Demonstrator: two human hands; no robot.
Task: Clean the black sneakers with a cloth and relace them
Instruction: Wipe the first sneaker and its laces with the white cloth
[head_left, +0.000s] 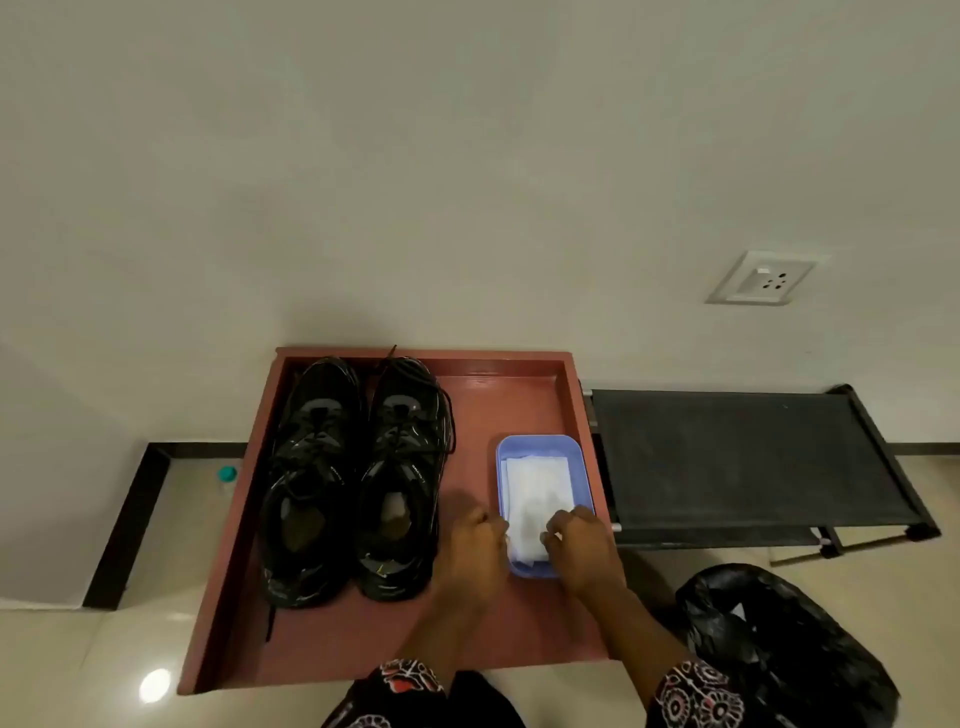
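Observation:
Two black sneakers stand side by side on a reddish-brown tray (519, 395), toes toward the wall: the left sneaker (309, 478) and the right sneaker (402, 467), both with loose black laces. To their right sits a blue plastic tub (540, 447) holding a folded white cloth (537, 493). My left hand (475, 551) is at the tub's near left edge, fingers on the cloth. My right hand (582, 551) is over the tub's near right corner, fingers pinching the cloth's edge.
A black fabric shoe rack (737, 462) stands right of the tray against the wall. A black plastic bag (779, 639) lies on the floor at lower right. A small bottle with a teal cap (227, 475) stands left of the tray. A wall socket (761, 278) is above the rack.

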